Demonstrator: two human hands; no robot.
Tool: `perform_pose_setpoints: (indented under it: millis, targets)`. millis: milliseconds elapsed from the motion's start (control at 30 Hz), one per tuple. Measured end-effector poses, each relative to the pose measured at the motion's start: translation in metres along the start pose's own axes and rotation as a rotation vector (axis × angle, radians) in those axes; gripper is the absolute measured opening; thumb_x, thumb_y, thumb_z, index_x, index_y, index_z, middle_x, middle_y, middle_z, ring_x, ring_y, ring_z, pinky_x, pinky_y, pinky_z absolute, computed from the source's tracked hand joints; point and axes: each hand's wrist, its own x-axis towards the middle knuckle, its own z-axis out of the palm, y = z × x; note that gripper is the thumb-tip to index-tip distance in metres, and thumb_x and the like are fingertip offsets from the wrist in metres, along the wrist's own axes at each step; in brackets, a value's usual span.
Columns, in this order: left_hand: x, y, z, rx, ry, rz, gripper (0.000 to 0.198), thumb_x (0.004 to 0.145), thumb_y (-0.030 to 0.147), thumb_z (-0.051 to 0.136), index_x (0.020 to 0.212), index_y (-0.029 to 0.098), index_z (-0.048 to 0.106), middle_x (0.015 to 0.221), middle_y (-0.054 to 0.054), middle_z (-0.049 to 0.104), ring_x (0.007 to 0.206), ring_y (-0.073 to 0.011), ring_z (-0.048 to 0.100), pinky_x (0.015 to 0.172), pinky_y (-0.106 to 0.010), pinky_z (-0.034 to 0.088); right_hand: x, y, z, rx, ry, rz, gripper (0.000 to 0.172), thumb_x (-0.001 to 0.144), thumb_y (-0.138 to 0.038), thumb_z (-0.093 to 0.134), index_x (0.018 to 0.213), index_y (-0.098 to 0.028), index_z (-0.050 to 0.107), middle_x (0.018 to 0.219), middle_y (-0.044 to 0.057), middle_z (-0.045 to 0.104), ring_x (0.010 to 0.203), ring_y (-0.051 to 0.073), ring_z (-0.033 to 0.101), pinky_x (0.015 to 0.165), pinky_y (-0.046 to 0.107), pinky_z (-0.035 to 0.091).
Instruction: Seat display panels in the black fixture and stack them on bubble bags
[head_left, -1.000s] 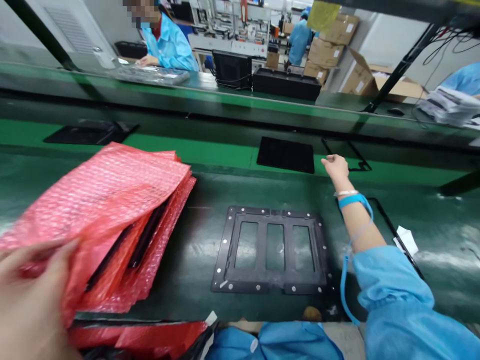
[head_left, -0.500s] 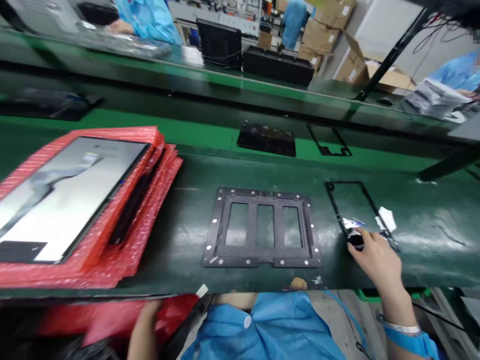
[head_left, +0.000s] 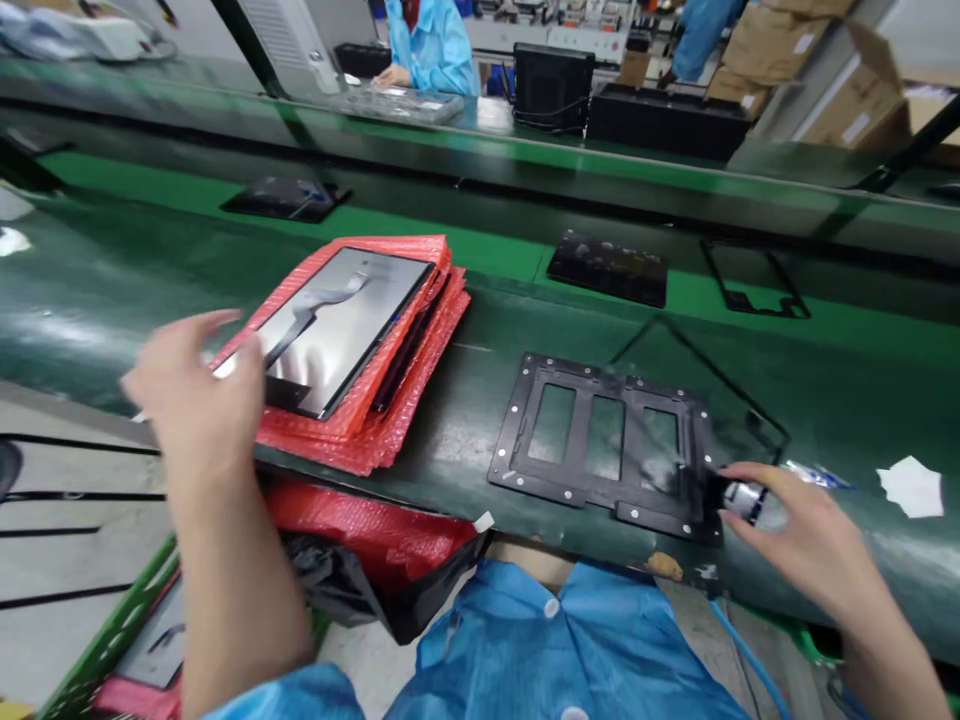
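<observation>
My right hand (head_left: 806, 525) pinches the near end of a thin black frame (head_left: 718, 371), with a small silvery piece at the fingers. Blurred by motion, the frame slants over the right part of a black fixture plate (head_left: 507, 440) that has three windows and silver dots along its rim. My left hand (head_left: 202, 375), fingers spread and holding nothing, hovers at the near left corner of an LCD panel (head_left: 352, 335). That panel lies silver side up, its flat cable across it, on a stack of red bubble-wrap bags (head_left: 390, 440). Whether the left fingers touch the panel is unclear.
On the green strip beyond lie a dark panel (head_left: 607, 268), another black frame (head_left: 757, 280) and a dark tablet-like part (head_left: 281, 198). A white scrap (head_left: 911, 485) is at right. Below the bench edge is a green crate (head_left: 112, 625). A co-worker (head_left: 435, 50) sits opposite.
My right hand has lifted the black frame and brought it left over the fixture plate. My left hand has risen from below the bench to the LCD panel. The view has turned left.
</observation>
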Motion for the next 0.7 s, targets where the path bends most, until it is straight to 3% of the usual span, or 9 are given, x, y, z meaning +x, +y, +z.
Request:
perform_pose_setpoints:
  millis: [67, 133, 233, 467, 600, 700]
  targets:
    - [0.018, 0.016, 0.004, 0.181, -0.229, 0.025, 0.058, 0.088, 0.047, 0.047, 0.125, 0.006, 0.063, 0.129, -0.021, 0.063, 0.127, -0.0415, 0.052, 0.107, -0.059, 0.035, 0.006, -0.029, 0.011, -0.024, -0.032, -0.222, 0.021, 0.083, -0.028, 0.051, 0.102, -0.026, 0.060, 0.105, 0.004, 0.070, 0.094, 0.026, 0.067, 0.082, 0.042, 0.050]
    - [0.031, 0.028, 0.007, 0.294, -0.311, 0.018, 0.065, 0.091, 0.050, 0.040, 0.130, 0.002, 0.060, 0.133, -0.026, 0.058, 0.129, -0.0451, 0.049, 0.105, -0.062, 0.036, 0.011, -0.049, 0.018, -0.072, -0.067, -0.333, 0.020, 0.080, -0.017, 0.049, 0.097, -0.024, 0.057, 0.102, 0.004, 0.069, 0.093, 0.025, 0.066, 0.082, 0.041, 0.049]
    - [0.040, 0.034, 0.010, 0.325, -0.317, -0.016, 0.068, 0.093, 0.050, 0.033, 0.135, 0.000, 0.055, 0.138, -0.028, 0.053, 0.131, -0.0456, 0.046, 0.105, -0.063, 0.035, 0.016, -0.060, 0.020, -0.143, -0.105, -0.400, 0.020, 0.074, -0.010, 0.049, 0.089, -0.022, 0.055, 0.097, 0.006, 0.068, 0.088, 0.025, 0.064, 0.081, 0.040, 0.047]
    - [0.048, 0.021, 0.014, 0.369, -0.307, 0.002, 0.069, 0.093, 0.048, 0.028, 0.129, -0.003, 0.058, 0.135, -0.030, 0.054, 0.131, -0.0422, 0.047, 0.109, -0.059, 0.029, 0.024, -0.055, 0.021, -0.220, -0.135, -0.422, 0.024, 0.071, -0.006, 0.049, 0.089, -0.020, 0.057, 0.097, 0.008, 0.068, 0.089, 0.026, 0.062, 0.081, 0.041, 0.046]
    - [0.056, 0.023, 0.019, 0.380, -0.336, -0.057, 0.079, 0.090, 0.058, 0.033, 0.124, -0.009, 0.057, 0.131, -0.033, 0.055, 0.128, -0.0441, 0.049, 0.110, -0.057, 0.028, 0.025, -0.053, 0.022, -0.181, -0.130, -0.426, 0.030, 0.081, -0.011, 0.049, 0.107, -0.019, 0.061, 0.104, 0.008, 0.070, 0.094, 0.026, 0.064, 0.085, 0.044, 0.047]
    - [0.065, 0.024, 0.026, 0.372, -0.360, -0.167, 0.080, 0.087, 0.059, 0.038, 0.120, -0.011, 0.057, 0.123, -0.031, 0.061, 0.121, -0.0391, 0.055, 0.113, -0.053, 0.025, 0.023, -0.052, 0.022, -0.124, -0.165, -0.406, 0.029, 0.091, -0.017, 0.047, 0.116, -0.020, 0.060, 0.110, 0.007, 0.070, 0.099, 0.025, 0.065, 0.091, 0.046, 0.047]
